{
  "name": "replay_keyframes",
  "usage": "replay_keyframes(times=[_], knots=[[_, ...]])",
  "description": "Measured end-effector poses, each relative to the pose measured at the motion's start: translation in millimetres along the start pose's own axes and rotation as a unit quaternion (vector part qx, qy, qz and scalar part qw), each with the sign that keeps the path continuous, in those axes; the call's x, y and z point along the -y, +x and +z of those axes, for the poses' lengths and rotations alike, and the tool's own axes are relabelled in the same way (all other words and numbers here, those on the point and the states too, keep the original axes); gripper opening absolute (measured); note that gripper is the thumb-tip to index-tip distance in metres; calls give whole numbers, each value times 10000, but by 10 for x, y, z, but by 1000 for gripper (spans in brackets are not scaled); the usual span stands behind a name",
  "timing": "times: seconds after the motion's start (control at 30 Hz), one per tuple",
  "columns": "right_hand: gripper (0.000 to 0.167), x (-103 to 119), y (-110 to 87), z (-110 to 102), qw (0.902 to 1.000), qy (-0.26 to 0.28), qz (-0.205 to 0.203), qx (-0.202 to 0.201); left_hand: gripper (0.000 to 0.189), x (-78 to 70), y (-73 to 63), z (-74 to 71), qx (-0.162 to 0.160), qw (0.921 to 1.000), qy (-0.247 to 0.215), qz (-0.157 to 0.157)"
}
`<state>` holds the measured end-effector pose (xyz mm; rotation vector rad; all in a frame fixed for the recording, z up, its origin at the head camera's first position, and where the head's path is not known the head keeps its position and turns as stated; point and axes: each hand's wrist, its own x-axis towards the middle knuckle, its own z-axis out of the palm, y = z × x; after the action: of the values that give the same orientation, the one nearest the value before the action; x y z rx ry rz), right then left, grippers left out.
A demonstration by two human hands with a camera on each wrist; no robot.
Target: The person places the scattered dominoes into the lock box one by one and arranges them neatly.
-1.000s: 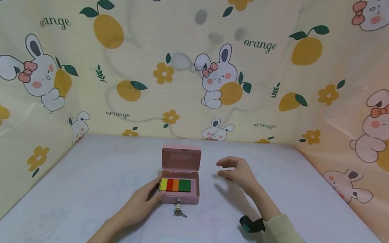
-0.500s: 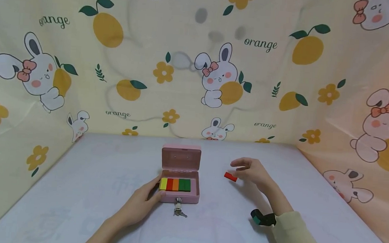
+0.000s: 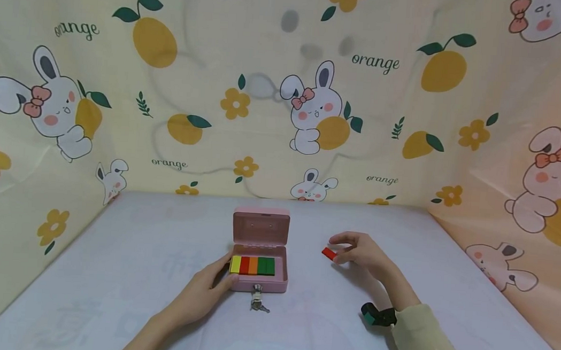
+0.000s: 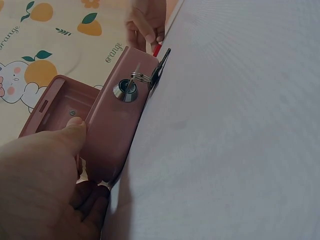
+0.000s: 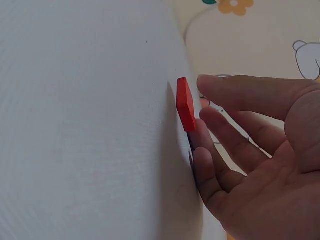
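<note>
A pink cash box point(image 3: 260, 286) stands with its lid point(image 3: 260, 229) raised and keys point(image 3: 259, 304) hanging from its front lock. Inside, coloured blocks point(image 3: 253, 266) lie side by side: yellow, red, orange and green. My left hand point(image 3: 202, 292) grips the box's left side, its thumb at the front edge; the left wrist view shows the thumb over the rim. Right of the box, a red block point(image 5: 185, 104) lies on the table. My right hand point(image 3: 364, 255) is around its right end with fingers loosely bent. In the right wrist view the thumb stands apart from the block.
A white cloth covers the table point(image 3: 161, 232). Behind and at both sides hangs a cream curtain point(image 3: 211, 42) with rabbits and oranges printed on it. A black strap device point(image 3: 378, 315) sits on the right wrist, by a pale sleeve point(image 3: 425, 339).
My right hand first moved right, uncovering the red block, then came back slightly left and lower beside it. The red block has shifted slightly left. The left hand and cash box stay put.
</note>
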<state>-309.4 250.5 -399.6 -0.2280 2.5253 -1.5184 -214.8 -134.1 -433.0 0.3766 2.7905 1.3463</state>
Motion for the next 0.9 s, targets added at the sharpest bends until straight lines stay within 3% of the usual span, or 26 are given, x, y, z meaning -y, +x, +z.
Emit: replay_keyframes(times=[0.2, 0.9], knots=[[51, 2, -18, 18, 9999, 77, -82, 125, 69, 8, 2, 3, -5, 10000, -27, 66], [46, -16, 24, 146, 9999, -66, 91, -111, 69, 13, -11, 3, -13, 9999, -29, 116]])
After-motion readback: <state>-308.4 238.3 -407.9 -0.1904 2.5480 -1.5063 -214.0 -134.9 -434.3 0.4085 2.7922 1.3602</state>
